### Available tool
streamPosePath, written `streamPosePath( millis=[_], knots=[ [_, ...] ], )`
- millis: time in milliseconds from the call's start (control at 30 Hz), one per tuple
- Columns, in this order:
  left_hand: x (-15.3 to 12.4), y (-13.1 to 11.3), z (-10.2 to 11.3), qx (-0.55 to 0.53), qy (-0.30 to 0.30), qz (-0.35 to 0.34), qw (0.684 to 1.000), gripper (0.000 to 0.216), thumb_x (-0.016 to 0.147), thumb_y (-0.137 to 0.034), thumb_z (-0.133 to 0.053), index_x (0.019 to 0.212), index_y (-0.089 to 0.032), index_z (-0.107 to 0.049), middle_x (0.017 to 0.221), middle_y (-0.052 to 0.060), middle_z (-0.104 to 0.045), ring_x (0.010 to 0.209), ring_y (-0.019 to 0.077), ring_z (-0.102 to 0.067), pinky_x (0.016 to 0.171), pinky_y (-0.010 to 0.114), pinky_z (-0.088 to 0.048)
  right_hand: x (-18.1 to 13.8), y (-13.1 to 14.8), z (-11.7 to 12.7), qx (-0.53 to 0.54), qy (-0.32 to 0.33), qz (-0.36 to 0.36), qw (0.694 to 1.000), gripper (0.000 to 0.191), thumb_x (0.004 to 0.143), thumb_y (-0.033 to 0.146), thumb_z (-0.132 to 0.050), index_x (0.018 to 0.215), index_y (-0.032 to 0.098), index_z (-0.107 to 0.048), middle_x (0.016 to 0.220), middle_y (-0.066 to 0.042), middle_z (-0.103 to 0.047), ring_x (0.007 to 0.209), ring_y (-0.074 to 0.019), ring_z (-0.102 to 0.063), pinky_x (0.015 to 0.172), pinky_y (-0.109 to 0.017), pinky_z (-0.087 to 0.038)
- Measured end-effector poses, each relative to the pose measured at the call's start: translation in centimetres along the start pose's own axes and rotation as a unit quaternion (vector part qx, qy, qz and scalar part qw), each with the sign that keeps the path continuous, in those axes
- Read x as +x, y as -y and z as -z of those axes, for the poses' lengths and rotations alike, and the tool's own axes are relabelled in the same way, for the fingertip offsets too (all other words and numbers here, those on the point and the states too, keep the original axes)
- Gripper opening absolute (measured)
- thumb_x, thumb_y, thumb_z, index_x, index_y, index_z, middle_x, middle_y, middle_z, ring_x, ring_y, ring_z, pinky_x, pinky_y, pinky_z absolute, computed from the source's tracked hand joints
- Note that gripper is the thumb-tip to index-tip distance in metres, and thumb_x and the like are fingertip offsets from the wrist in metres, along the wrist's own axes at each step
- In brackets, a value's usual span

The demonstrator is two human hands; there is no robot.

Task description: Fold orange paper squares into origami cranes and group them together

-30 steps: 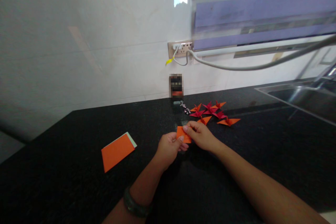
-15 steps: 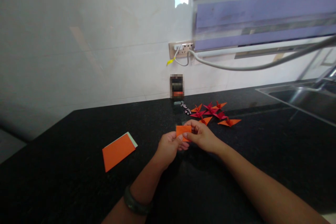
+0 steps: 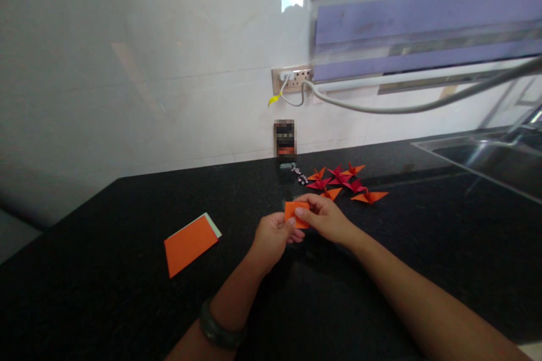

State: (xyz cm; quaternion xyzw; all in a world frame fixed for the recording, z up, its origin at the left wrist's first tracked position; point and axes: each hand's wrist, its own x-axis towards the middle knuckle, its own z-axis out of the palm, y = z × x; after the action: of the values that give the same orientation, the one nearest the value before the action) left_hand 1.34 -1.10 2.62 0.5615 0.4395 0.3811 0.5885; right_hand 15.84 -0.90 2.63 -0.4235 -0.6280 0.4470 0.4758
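A small folded square of orange origami paper (image 3: 292,210) is held up between both hands over the dark counter. My left hand (image 3: 272,237) pinches its lower left part, thumb in front and fingers behind. At the right side, my right hand (image 3: 328,219) grips the same paper, its thumb pressed flat on the front face. The fingers behind the paper are partly hidden. Just beyond my right hand lies an orange folded paper crane (image 3: 332,194), partly covered by that hand.
Several red and orange paper cranes (image 3: 339,178) lie at the back right. An orange paper stack (image 3: 191,245) with a pale sheet is on the left. A phone-like device (image 3: 285,141) with a blurred screen leans on the wall. A sink (image 3: 474,161) is at far right.
My right thumb has shifted slightly up across the paper's face, and the paper has turned a little. Both hands keep hold of it.
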Motion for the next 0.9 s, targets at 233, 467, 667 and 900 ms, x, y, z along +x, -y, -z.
streamPosePath(
  millis=[233,467,667,900],
  knots=[
    [-0.04,0.1,0.13,0.017,-0.022,-0.019,0.999,0.019,0.074,-0.027,-0.052,0.062,-0.013,-0.056,0.05,0.002,-0.062,0.044,0.0098,-0.055,0.047,0.021,-0.04,0.21,-0.34,0.39,-0.077,-0.055,0.008,0.995,0.02,0.074,0.035,-0.053,0.069,0.016,-0.05,0.055,0.004,-0.043,0.049,-0.0082,-0.038,0.046,-0.021,-0.03],
    [-0.01,-0.08,-0.05,-0.062,0.02,0.005,0.998,0.021,0.075,-0.032,-0.051,0.075,-0.011,-0.058,0.067,0.008,-0.068,0.056,0.0119,-0.061,0.056,0.023,-0.044,0.63,-0.11,0.66,-0.036,-0.082,0.005,0.996,0.021,0.071,0.036,-0.054,0.068,0.016,-0.049,0.056,0.003,-0.046,0.049,-0.0084,-0.04,0.047,-0.021,-0.032],
    [0.23,0.32,0.19,-0.015,-0.039,-0.027,0.999,0.021,0.07,-0.033,-0.058,0.069,-0.012,-0.058,0.057,0.004,-0.064,0.051,0.0109,-0.057,0.052,0.021,-0.041,0.23,-0.03,0.21,-0.027,-0.036,-0.007,0.999,0.021,0.072,0.036,-0.056,0.069,0.016,-0.05,0.055,0.004,-0.047,0.048,-0.0085,-0.041,0.046,-0.021,-0.032],
    [0.47,0.42,0.34,-0.025,-0.109,-0.072,0.991,0.015,0.069,-0.028,-0.057,0.066,-0.013,-0.056,0.053,-0.001,-0.058,0.048,0.0089,-0.052,0.049,0.019,-0.04,0.02,-0.18,-0.05,-0.003,0.048,-0.027,0.998,0.015,0.067,0.026,-0.063,0.072,0.014,-0.055,0.064,0.002,-0.055,0.055,-0.0083,-0.046,0.05,-0.02,-0.035]
  ],
)
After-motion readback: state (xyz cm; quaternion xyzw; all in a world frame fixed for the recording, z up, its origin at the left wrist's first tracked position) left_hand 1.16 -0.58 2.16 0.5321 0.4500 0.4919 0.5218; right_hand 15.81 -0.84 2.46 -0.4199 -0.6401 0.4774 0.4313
